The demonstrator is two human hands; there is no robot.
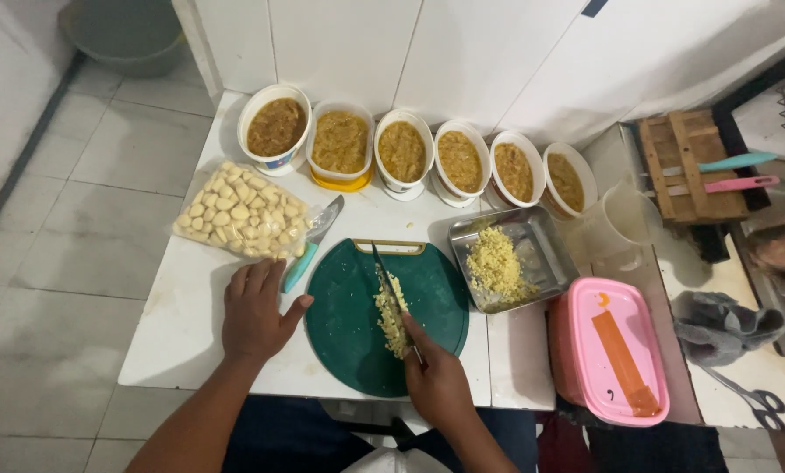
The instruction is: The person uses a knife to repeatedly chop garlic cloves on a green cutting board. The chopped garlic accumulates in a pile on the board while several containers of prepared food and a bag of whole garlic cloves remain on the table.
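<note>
White tiles cover the floor and wall around the small white table point(191, 324) where we work, and we place everything by the round green cutting board point(357, 324) at its middle. Our right hand point(436, 381) sits at the board's near edge, fingers clamped on the handle of a knife point(390, 293) whose blade lies across a strip of chopped garlic point(390, 320) on the board. Our left hand point(254, 311) rests flat on the table just left of the board, fingers together, thumb spread toward the board's rim. Beyond that hand, left of the board, we see a clear bag of peeled garlic cloves point(239, 215), with a teal-handled knife point(312, 245) between bag and board. Right of the board stands a steel tray point(532, 241) holding a heap of chopped garlic. Behind the board, along the wall, six open tubs point(410, 153) are filled with brownish paste. Farther right of the board lies a closed pink box point(616, 350), its contents hidden.
</note>
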